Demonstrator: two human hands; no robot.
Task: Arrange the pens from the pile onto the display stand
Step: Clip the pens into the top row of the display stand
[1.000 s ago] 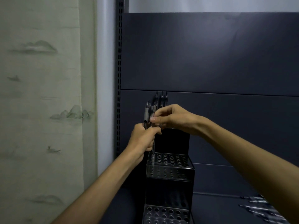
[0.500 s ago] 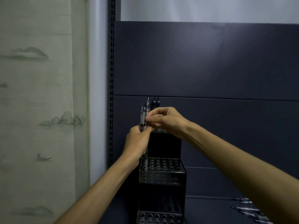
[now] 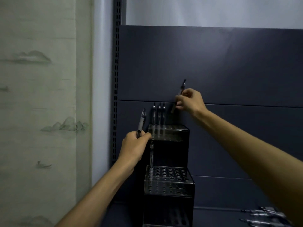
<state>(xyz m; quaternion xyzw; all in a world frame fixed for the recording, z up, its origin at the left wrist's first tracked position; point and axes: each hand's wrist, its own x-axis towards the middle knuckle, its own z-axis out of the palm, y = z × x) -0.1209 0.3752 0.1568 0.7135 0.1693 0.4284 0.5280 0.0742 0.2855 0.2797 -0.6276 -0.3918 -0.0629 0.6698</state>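
Black perforated metal makes up the display stand, a stepped rack set against the dark shelf panel; three pens already stand upright in the back-left holes of its top tier, and one more stands in the front-left corner of the middle tier. A second ago both hands were pressed together over the bunch, the right picking at it; now they have parted. The right hand has drawn away up and to the right with a single pen pinched between thumb and fingers, tilted, its lower end hanging above and a little right of the standing three, apart from them. The left hand is wrapped closed round the remaining pens, which stick up out of the fist just left of the top tier; how many it holds I cannot tell. So one pen has been separated and, to my eye, is about to go down into a free hole on the top tier beside the others; it will need straightening to vertical first. Most holes are empty, and the pile lies blurred on the shelf at lower right, so the job looks barely begun.
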